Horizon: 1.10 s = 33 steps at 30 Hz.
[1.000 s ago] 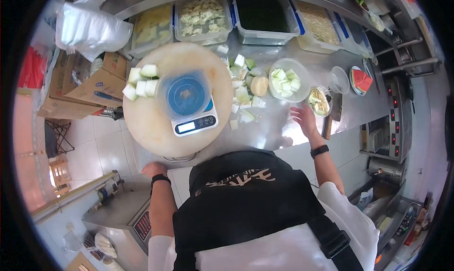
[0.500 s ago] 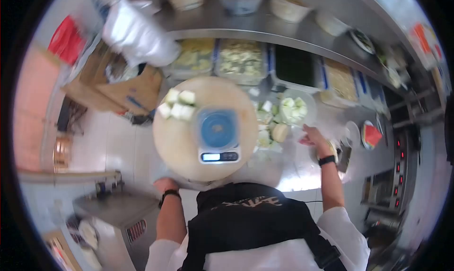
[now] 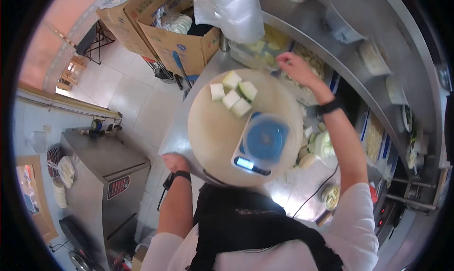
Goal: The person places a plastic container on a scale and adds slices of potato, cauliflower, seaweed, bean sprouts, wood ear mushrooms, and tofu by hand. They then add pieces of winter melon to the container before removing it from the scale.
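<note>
My left hand (image 3: 177, 162) is low at the counter's left edge, below the round cutting board (image 3: 208, 143); its finger shape is unclear. My right hand (image 3: 297, 68) is above the clear tubs beyond the board, fingers curled together; whatever they hold, if anything, is hidden. On the board stands a kitchen scale (image 3: 240, 153) with a lit display, tilted in view, bearing a clear container (image 3: 266, 136) over a blue surface. Several white squash chunks (image 3: 231, 99), some with green skin, lie at the board's upper left. Right of the board is a bowl of pale green pieces (image 3: 324, 145).
A tub of yellow pieces (image 3: 257, 51) and a tub of pale pieces (image 3: 305, 58) sit behind the board. Above them runs a steel shelf (image 3: 326, 39). Cardboard boxes (image 3: 175, 46) and a plastic bag roll (image 3: 229, 11) are at the upper left. A black cable (image 3: 318, 189) crosses the right counter.
The view has turned and shifted. My right hand has moved from beside the bowl on the right to above the tubs behind the board. My left hand remains by the counter edge.
</note>
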Tool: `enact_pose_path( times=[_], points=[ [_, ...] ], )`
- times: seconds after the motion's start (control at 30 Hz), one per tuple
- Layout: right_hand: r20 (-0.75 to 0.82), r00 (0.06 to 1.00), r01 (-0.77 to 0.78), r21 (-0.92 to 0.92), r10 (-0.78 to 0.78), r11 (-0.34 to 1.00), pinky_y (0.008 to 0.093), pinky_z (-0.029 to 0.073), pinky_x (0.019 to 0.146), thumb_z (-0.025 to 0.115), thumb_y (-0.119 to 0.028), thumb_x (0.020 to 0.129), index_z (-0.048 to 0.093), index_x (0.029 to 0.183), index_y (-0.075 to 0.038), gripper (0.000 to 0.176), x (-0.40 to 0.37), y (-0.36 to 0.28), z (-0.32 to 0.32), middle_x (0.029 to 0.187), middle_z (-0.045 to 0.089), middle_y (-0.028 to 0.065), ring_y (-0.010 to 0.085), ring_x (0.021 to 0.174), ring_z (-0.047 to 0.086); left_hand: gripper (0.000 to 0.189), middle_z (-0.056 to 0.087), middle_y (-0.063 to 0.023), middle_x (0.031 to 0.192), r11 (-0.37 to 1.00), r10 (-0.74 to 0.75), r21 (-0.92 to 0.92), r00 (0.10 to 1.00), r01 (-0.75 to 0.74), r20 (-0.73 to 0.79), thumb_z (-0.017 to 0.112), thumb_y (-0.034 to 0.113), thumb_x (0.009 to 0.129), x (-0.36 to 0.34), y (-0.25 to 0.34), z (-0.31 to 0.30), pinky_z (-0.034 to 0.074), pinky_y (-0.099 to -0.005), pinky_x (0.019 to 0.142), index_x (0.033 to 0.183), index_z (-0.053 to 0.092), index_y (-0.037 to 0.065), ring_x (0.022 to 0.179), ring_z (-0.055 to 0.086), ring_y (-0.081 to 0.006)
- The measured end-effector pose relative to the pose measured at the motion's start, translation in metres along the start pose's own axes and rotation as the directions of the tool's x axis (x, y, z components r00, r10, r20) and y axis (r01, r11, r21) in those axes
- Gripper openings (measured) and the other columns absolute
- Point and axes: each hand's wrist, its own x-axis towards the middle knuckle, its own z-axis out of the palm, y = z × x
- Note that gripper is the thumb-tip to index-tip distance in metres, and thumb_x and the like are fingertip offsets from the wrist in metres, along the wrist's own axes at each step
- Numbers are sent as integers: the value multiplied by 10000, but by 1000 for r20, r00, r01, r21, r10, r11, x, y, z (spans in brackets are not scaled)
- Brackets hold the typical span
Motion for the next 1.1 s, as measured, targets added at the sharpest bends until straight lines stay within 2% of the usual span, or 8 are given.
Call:
enact_pose_path(
  times=[0.2, 0.27, 0.3, 0.77, 0.87, 0.97, 1.03, 1.1],
  points=[
    [-19, 985, -165, -424, 173, 891, 400, 376, 942, 518, -257, 824, 458, 1221, -32, 460, 135, 84, 67, 1201, 512, 186, 327, 1111, 492, 513, 554, -291, 1027, 990, 118, -79, 993, -116, 28, 256, 357, 937, -17, 14, -23, 407, -418, 846, 1039, 523, -69, 970, 523, -428],
    [147, 857, -321, -597, 493, 735, 381, 336, 990, 503, -326, 824, 383, 1287, -34, 560, 164, 97, 51, 1268, 464, 176, 308, 1187, 430, 526, 555, -290, 1030, 992, 64, -111, 995, -55, 76, 246, 364, 941, -15, 12, -22, 407, -409, 851, 1054, 517, -71, 973, 521, -432],
    [47, 949, -279, -338, 312, 899, 368, 316, 1005, 507, -400, 814, 340, 1314, -27, 646, 207, 217, 71, 1289, 453, 160, 282, 1219, 397, 526, 555, -290, 1030, 993, 59, -107, 996, -51, 71, 246, 364, 941, -16, 16, -23, 407, -409, 851, 1054, 517, -71, 973, 521, -432],
    [378, 926, 180, -417, -10, 891, 339, 234, 1055, 486, -291, 863, 306, 1343, -50, 567, 160, 174, 97, 1394, 304, 157, 263, 1298, 266, 504, 558, -285, 1022, 987, 143, -90, 987, -137, 70, 264, 346, 942, -6, -2, -16, 402, -418, 844, 1032, 528, -73, 956, 520, -430],
    [385, 909, 330, -440, -157, 835, 382, 179, 1082, 424, -491, 852, 325, 1357, -130, 629, 165, 218, 114, 1404, 285, 161, 291, 1310, 245, 499, 558, -284, 1028, 992, 122, 18, 993, -122, 2, 270, 346, 939, -21, 19, -24, 403, -416, 846, 1041, 528, -68, 956, 520, -430],
    [386, 913, 288, -383, -132, 878, 354, 202, 1073, 392, -443, 880, 326, 1354, -135, 569, 155, 194, 110, 1416, 279, 130, 293, 1296, 276, 498, 563, -277, 1028, 985, 157, -76, 985, -152, 68, 271, 348, 938, -18, 14, -24, 406, -406, 845, 1057, 525, -63, 951, 527, -421],
    [535, 828, 19, -328, 169, 945, 331, 227, 1065, 500, -224, 843, 423, 1273, -49, 470, 136, 112, 74, 1298, 441, 140, 268, 1210, 393, 493, 567, -271, 1021, 988, 127, -97, 987, -117, 98, 272, 347, 937, -23, 22, -30, 407, -399, 841, 1054, 525, -60, 945, 532, -414],
    [511, 851, 4, -234, 119, 972, 331, 289, 1016, 503, -215, 843, 455, 1251, -67, 437, 144, 152, 92, 1245, 492, 114, 244, 1147, 444, 488, 572, -265, 1014, 990, 99, -111, 987, -85, 127, 274, 346, 937, -23, 25, -29, 409, -392, 837, 1051, 525, -57, 938, 538, -407]
  ],
)
